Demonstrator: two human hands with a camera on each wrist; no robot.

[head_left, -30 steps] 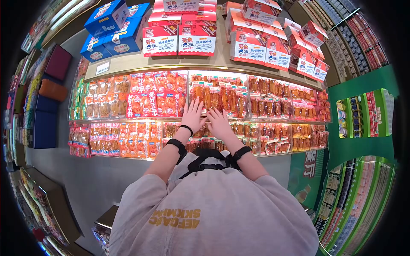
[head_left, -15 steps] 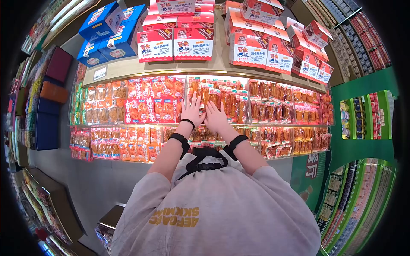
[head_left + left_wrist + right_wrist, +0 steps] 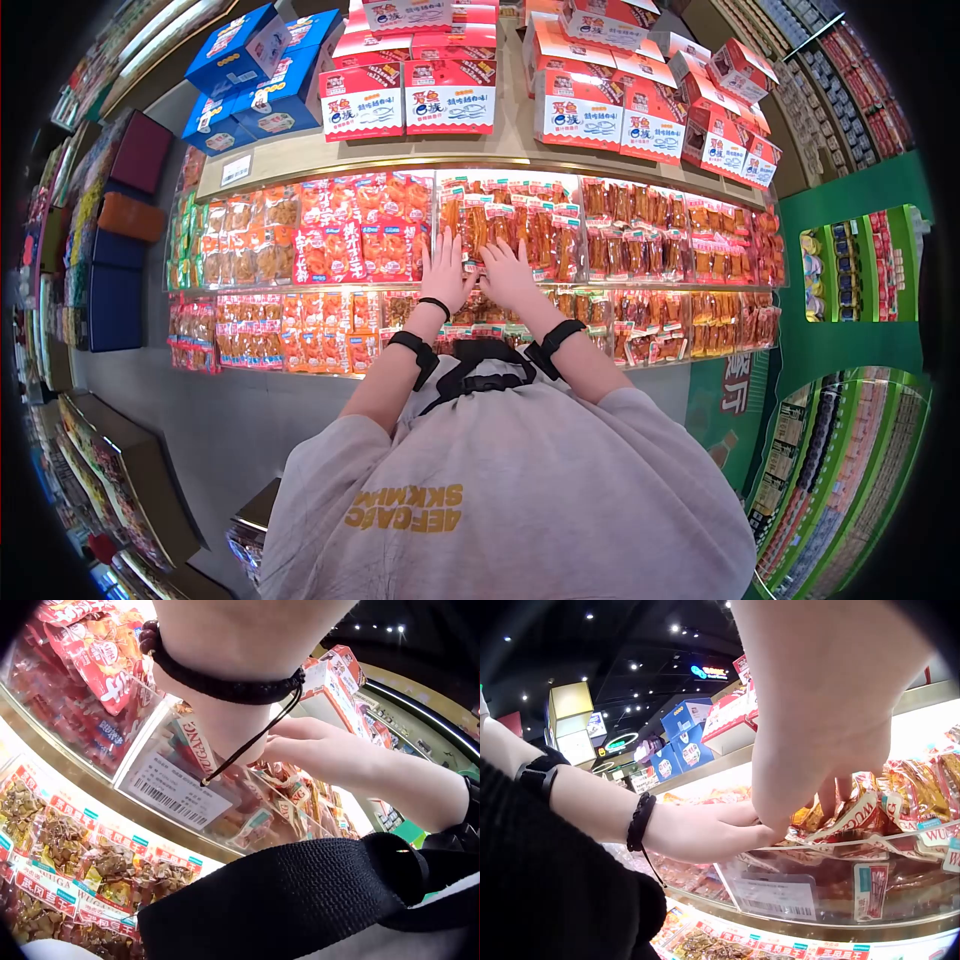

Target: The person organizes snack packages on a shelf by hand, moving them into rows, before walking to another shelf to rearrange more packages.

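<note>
Both hands lie side by side over a clear-fronted bin of brown snack packets (image 3: 545, 240) on the upper shelf. In the head view the left hand (image 3: 447, 276) has its fingers spread and straight on the packets at the bin's left. Close to its right, the right hand (image 3: 510, 280) rests with fingers extended, the thumbs nearly meeting. The right wrist view shows the right hand (image 3: 817, 761) reaching over the clear front edge, fingertips among packets (image 3: 859, 814), beside the left hand (image 3: 705, 831). A price label (image 3: 176, 791) sits on the bin front below the left hand.
Red and white boxes (image 3: 450, 100) and blue boxes (image 3: 235, 50) stand on the ledge above. Red snack packets (image 3: 365, 225) fill the neighbouring bin at left. A lower shelf holds more packets (image 3: 250, 325). Green shelving (image 3: 905, 265) stands at right.
Over the last second the hands have stayed on the packets, with small shifts in finger position. The view has tilted slightly, and the boxes sit a little differently in it.
</note>
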